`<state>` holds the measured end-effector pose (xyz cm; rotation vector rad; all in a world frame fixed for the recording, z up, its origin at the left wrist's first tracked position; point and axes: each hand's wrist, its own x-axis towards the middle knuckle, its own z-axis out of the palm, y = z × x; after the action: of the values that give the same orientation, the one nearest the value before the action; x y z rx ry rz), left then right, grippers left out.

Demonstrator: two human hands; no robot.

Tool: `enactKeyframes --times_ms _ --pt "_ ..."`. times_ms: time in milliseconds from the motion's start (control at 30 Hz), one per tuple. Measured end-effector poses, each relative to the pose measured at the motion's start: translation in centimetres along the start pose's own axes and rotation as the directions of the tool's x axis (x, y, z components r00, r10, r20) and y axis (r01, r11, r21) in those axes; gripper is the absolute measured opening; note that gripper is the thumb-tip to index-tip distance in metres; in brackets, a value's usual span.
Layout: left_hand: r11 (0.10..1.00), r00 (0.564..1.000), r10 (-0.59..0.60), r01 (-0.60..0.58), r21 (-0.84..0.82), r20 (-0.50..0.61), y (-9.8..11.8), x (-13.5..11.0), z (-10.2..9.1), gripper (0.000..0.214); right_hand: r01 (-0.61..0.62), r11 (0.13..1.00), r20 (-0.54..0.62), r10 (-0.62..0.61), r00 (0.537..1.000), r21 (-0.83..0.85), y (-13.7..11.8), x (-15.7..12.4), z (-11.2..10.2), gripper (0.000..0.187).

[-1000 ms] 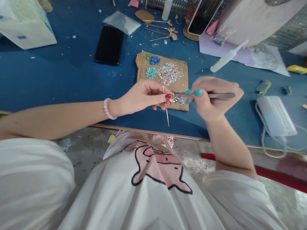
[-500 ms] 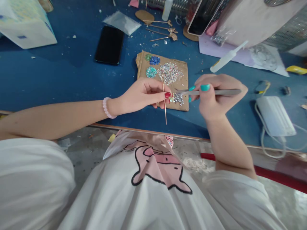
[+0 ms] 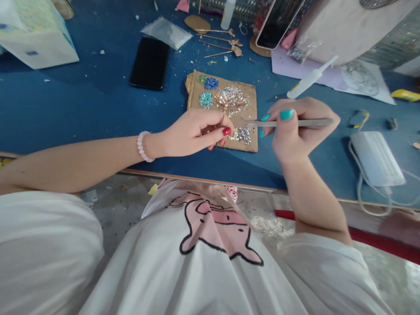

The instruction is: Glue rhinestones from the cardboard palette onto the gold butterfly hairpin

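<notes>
Pinching a coppery ornamented stick (image 3: 225,105), the left hand (image 3: 193,132) faces the right hand (image 3: 292,136) gripping grey tweezers (image 3: 308,123).

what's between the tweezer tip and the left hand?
Just a small gap in the head view: bare cardboard shows between the tweezers and left hand, with silver stones below it in the picture.

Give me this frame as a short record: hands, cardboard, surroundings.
left hand: pinching a gold pin
right hand: gripping tweezers, tips above the cardboard, apart from left hand
cardboard piles: green, blue, turquoise, mixed sparkly, silver
far side: four more gold pins
left of cardboard: black phone
right of cardboard: white bottle, white box with cable
</notes>
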<state>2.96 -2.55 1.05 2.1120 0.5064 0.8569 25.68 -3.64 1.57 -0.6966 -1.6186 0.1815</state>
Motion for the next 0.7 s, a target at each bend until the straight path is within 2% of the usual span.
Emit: enactKeyframes --times_ms 133,267,533,700 --pt "0.990 0.992 -0.105 0.111 -0.089 0.072 -0.3 0.1 0.4 0.015 -0.065 0.998 0.092 0.067 0.993 -0.018 -0.5 0.1 -0.3 0.046" --pt "0.974 0.986 -0.157 0.163 -0.160 0.053 -0.4 0.0 0.7 0.016 -0.112 0.994 0.180 0.113 0.977 -0.014 -1.2 0.2 -0.6 0.044" --pt "0.978 0.987 -0.154 0.145 -0.147 -0.052 -0.6 -0.2 0.9 0.011 0.004 0.989 0.242 -0.040 0.969 0.147 0.1 0.2 -0.5 0.026" --pt "0.979 0.985 -0.156 0.145 -0.143 -0.071 -0.7 -0.1 0.8 0.012 0.016 0.976 0.285 -0.079 0.955 0.217 0.3 0.3 -0.5 0.018"
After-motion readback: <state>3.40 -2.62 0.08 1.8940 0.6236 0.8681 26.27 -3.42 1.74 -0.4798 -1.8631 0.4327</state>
